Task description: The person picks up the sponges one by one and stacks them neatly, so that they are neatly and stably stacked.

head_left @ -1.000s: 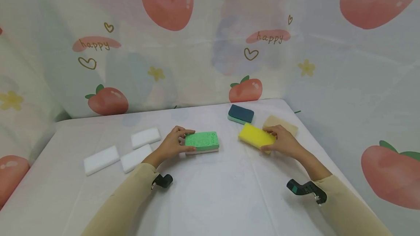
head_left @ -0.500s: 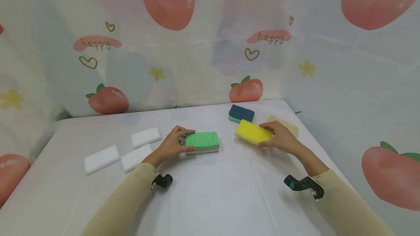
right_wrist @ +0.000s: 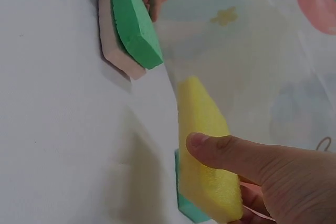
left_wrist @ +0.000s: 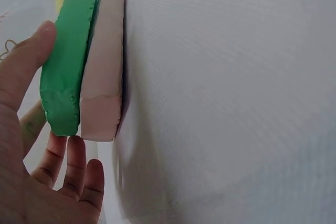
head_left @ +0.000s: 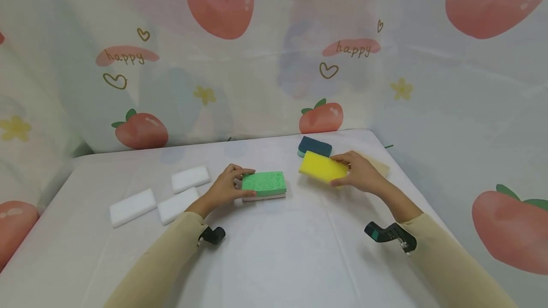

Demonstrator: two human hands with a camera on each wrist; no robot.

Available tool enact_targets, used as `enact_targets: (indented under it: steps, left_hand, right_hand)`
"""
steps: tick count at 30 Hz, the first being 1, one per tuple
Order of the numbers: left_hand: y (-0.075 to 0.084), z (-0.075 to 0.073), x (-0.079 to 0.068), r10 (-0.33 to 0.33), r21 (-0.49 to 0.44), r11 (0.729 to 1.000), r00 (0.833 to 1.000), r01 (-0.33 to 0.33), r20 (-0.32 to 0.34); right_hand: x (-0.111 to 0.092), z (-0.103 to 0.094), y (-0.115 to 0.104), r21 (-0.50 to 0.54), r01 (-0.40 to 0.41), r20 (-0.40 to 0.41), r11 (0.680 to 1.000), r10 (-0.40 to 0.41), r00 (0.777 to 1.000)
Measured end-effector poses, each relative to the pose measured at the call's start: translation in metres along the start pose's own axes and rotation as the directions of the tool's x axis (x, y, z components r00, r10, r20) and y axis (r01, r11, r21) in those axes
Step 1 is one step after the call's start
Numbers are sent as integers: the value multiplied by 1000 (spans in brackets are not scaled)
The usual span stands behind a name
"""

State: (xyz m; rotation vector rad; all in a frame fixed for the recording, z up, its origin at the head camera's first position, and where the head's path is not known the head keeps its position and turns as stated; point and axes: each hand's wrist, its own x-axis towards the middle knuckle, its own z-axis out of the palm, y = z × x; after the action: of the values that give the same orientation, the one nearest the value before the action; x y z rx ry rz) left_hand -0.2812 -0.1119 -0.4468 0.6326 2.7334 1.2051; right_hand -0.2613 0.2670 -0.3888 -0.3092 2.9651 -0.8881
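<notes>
My left hand [head_left: 222, 189] grips the green rectangular foam sponge with dark lettering on its top [head_left: 264, 183], thumb [left_wrist: 44, 40] on the near side and fingers bent round the far side. That sponge sits on top of a pale pink foam block [left_wrist: 102, 72], which rests on the bench [head_left: 282, 251] with its white cloth cover.

My right hand [head_left: 361, 175] pinches a bright yellow rectangular sponge [head_left: 323, 168] between thumb and fingers. I hold it above the bench, to the right of the green one and apart from it; its shadow [right_wrist: 139, 177] falls on the cloth.

Just behind the yellow sponge lies a dark blue sponge with a teal underside [head_left: 314, 145], its near edge partly covered from the head camera's side. A flat beige slab [head_left: 378, 163] lies behind my right hand, which hides part of it.

On my left, three white rectangular foam blocks lie on the cloth: one at the back [head_left: 190, 179], one close by my left wrist [head_left: 176, 206] and one farthest left [head_left: 133, 207]. Behind everything hangs a pale fabric backdrop printed with red fruit and hearts [head_left: 257, 75].
</notes>
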Motion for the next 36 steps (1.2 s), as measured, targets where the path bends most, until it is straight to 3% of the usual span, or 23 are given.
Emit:
enact_targets:
  steps: [36]
  left_hand:
    - [1,0,-1,-15,7,1000,1000,16,-5]
  right_hand:
    - [23,10,-37,29,106,60,994,-107,992]
